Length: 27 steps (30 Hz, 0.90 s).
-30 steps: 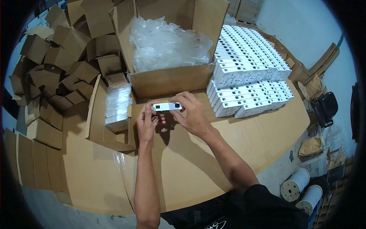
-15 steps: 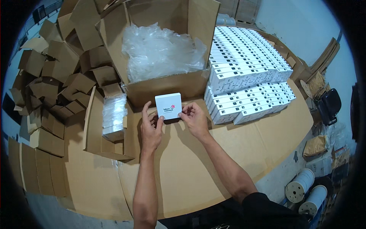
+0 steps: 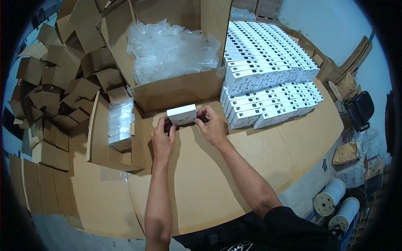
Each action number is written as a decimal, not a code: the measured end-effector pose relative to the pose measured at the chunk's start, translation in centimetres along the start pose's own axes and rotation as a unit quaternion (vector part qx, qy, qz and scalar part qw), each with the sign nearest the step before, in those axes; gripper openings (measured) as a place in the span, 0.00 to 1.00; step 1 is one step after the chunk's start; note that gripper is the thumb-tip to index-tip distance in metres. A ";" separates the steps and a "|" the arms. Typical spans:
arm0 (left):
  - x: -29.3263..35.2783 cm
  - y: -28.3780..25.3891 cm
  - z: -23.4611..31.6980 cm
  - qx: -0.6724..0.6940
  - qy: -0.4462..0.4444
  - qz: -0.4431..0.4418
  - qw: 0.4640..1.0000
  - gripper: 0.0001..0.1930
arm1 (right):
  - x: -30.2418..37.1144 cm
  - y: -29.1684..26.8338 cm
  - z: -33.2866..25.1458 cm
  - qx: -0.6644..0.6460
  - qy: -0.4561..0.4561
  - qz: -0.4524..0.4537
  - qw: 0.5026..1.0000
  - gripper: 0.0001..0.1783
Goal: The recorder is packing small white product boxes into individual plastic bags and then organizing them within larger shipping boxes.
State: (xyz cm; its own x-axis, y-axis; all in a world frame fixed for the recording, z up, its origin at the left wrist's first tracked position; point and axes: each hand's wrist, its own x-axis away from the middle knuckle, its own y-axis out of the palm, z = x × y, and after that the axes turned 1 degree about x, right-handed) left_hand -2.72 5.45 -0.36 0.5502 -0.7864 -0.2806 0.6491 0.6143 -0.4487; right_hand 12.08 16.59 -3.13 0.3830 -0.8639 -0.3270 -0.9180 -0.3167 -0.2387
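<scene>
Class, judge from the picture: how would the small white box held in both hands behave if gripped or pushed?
The small white box looks stiff: flat faces, crisp edges. Probably light, since fingertips alone support it. Being flat, it should slide, not roll.

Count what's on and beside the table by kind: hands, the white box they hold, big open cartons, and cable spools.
Hands: 2, left hand and right hand
Held small white box: 1
Large open carton: 1
Cable spools: 2
Total: 6

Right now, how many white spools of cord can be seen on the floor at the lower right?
2: one spool stands nearer the table's edge, the other spool sits just right of and below it, the two side by side. More may be hidden beyond the picture's dark rim.
</scene>
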 end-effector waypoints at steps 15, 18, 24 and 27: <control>0.2 0.2 -0.9 -0.015 0.020 -0.006 1.000 0.26 | 0.2 -0.3 -0.4 0.045 -0.022 -0.009 0.999 0.15; 0.1 0.2 -1.3 -0.011 0.021 -0.007 1.000 0.28 | 0.2 -0.2 -0.1 0.046 -0.019 -0.010 0.999 0.15; 0.1 0.3 -0.8 0.028 0.055 0.042 0.997 0.33 | 0.3 -0.1 0.2 -0.005 0.003 -0.004 1.000 0.18; 0.2 -0.5 0.3 0.087 0.044 0.080 0.992 0.34 | 1.8 -1.0 -0.1 0.144 -0.067 0.011 0.987 0.22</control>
State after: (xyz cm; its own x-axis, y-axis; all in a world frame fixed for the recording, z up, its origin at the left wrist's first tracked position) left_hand -2.76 4.99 0.02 0.6106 -0.6762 -0.4121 0.6422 0.7273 -0.2420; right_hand 13.63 15.34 -3.40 0.3903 -0.8043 -0.4481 -0.8669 -0.1571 -0.4731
